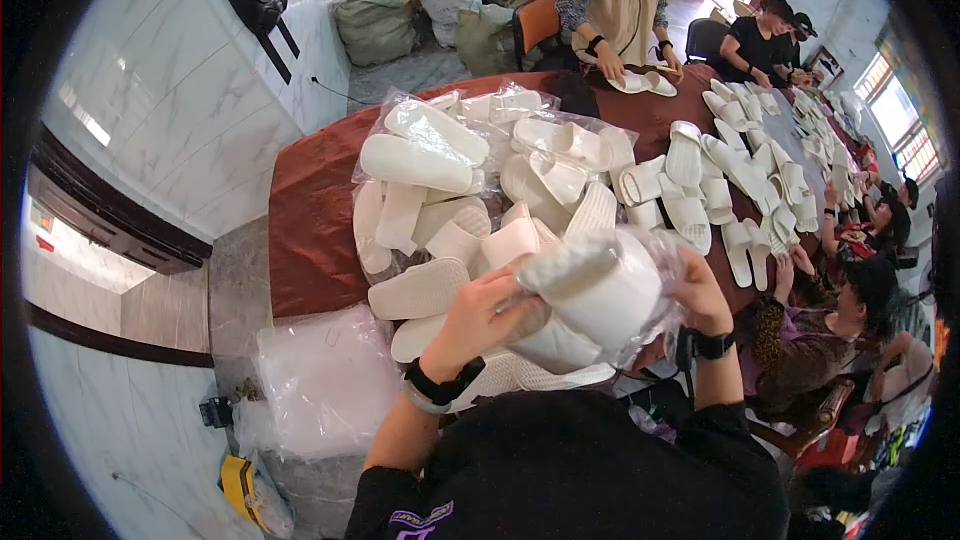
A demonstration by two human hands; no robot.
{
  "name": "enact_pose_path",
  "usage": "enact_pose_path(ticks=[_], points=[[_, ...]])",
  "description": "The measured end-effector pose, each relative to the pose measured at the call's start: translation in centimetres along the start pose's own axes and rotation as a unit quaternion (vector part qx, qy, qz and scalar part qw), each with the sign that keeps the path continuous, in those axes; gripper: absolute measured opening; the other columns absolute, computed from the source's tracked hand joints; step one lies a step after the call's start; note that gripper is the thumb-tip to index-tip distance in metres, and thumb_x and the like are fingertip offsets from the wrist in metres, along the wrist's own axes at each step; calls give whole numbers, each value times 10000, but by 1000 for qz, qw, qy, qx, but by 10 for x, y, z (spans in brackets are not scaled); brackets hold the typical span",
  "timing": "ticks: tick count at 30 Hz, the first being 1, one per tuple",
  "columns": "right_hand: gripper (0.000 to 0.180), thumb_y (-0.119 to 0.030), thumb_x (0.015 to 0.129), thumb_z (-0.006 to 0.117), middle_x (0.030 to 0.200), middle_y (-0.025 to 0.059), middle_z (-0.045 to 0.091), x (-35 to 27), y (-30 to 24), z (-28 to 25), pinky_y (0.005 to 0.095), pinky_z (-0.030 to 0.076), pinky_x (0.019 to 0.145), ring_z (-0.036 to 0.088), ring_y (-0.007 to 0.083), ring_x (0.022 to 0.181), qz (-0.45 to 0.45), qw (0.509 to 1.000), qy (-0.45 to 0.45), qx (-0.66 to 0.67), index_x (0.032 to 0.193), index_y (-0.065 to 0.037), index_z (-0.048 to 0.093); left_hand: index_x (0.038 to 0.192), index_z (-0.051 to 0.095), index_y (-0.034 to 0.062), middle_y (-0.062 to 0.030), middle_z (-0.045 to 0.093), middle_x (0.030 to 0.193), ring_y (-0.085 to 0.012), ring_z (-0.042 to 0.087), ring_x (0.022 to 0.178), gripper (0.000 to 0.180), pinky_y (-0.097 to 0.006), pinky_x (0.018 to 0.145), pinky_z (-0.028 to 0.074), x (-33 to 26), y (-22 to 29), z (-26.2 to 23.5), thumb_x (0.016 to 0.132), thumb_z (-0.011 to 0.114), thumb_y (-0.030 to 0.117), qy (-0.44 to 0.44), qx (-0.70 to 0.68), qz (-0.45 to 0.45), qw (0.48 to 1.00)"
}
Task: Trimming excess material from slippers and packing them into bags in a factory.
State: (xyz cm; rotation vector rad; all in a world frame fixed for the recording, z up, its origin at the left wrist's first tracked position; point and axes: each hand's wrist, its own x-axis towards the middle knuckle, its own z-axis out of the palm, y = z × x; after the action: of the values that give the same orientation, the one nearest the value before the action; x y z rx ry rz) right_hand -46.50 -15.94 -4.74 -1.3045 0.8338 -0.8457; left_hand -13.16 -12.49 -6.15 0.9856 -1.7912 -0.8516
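Note:
A pair of white slippers (pixel 600 290) is held up in front of me, blurred in part by motion. My left hand (pixel 490 310) grips it from the left side, fingers closed around the edge. On its right side my right hand (pixel 700 292) is closed on a clear plastic bag (pixel 655 335), which wraps around the right part of the pair. The fingertips of that hand are partly hidden by the crinkled film. Just beyond my hands lies a heap of white slippers (pixel 420 285), some of them in clear bags (pixel 425 145).
Brown cloth (pixel 315 230) covers the long table. A stack of clear bags (pixel 325 375) sits at its near left corner. Rows of slippers (pixel 740 170) spread to the right. A person (pixel 620 0) stands across, and several others work along the right side. Stuffed sacks (pixel 375 20) stand behind.

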Motion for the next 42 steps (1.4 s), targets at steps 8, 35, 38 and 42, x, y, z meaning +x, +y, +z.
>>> enact_pose_path(ticks=[8,35,38,42], points=[[628,-29,837,596,1357,114,424,70,0,36,362,370,978,458,224,1206,-179,974,46,-131,1386,-76,295,1010,612,-15,-77,651,920,-142,640,785,228,-236,625,494,-4,-21,-53,947,499,172,180,-55,-174,967],[573,-82,884,557,1341,150,411,18,93,33,353,436,924,524,228,1093,14,984,78,-159,1391,-75,291,1116,539,31,-80,614,999,-184,599,725,358,-281,585,480,-197,-8,-320,947,465,338,645,-61,-162,745],[578,-87,886,556,1340,161,413,18,115,31,353,438,921,525,229,1091,49,981,45,-183,1396,-81,285,1021,553,29,-90,628,851,-158,534,476,318,-264,387,400,-335,-64,-324,939,488,329,615,-5,-284,735],[573,-98,883,563,1317,169,441,28,131,43,326,451,879,556,215,1035,93,966,25,-239,1391,-93,298,951,564,8,-119,656,764,-114,435,349,327,-248,312,330,-411,-92,-276,946,462,318,592,69,-432,677]])
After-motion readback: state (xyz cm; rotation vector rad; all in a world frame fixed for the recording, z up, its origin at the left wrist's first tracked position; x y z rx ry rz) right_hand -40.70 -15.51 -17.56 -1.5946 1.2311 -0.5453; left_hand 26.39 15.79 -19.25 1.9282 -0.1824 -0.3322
